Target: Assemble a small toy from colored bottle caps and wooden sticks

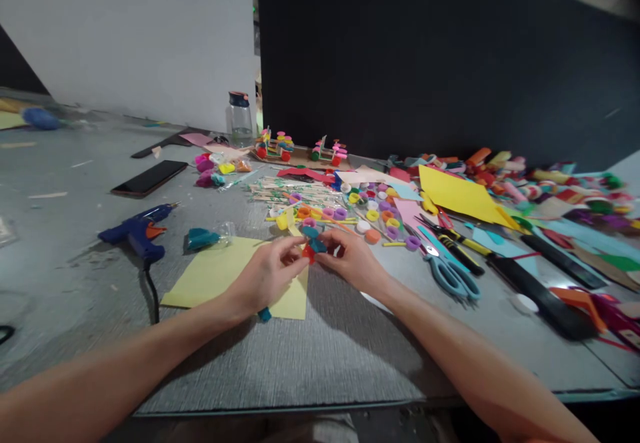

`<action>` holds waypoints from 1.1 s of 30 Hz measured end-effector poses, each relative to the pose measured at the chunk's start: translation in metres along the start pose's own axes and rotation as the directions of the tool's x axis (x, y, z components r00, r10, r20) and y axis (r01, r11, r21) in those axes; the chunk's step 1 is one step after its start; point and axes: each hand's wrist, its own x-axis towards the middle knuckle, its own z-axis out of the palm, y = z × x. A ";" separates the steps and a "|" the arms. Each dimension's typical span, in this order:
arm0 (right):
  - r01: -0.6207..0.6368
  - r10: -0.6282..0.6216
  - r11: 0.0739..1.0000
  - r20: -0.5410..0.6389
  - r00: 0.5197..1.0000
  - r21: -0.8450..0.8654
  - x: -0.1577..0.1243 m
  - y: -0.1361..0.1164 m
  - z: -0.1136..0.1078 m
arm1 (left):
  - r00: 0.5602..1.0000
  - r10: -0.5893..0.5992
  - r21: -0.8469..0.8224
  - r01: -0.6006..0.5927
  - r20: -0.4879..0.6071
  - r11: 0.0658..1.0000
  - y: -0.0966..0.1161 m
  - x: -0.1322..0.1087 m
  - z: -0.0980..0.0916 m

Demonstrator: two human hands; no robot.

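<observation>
Head camera looks down on a small teal-and-red piece (311, 246), pinched from both sides above the middle of the table (320, 356), nearer its near edge than its far one. The left hand (265, 275) has thumb and forefinger closed on the piece's left side, and the right hand (353, 261) closes its fingers on the right side. Exactly how the parts meet is too small to tell. The work looks like fitting tiny parts together, so it probably calls for a light, even pinch, wrists low over the yellow sheet (210, 276), and the parts squared up before any pressing. A blue glue gun (136, 233) lies toward the left edge and scissors (450, 275) toward the right. Loose coloured caps (367, 215) and wooden sticks (287, 193) sit just beyond, toward the far edge.
</observation>
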 end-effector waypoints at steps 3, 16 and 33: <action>-0.002 0.002 1.000 0.001 1.000 0.004 0.000 -0.001 0.000 | 1.000 0.022 0.046 -0.022 -0.004 0.999 0.000 -0.001 0.000; -0.033 0.032 0.998 0.030 0.999 0.047 -0.001 -0.004 0.000 | 0.999 -0.008 0.020 0.007 0.054 1.000 0.003 -0.004 0.002; -0.058 0.060 0.996 -0.026 0.998 0.072 -0.003 -0.005 0.002 | 0.988 -0.087 -0.174 0.108 0.125 0.979 0.003 0.002 0.000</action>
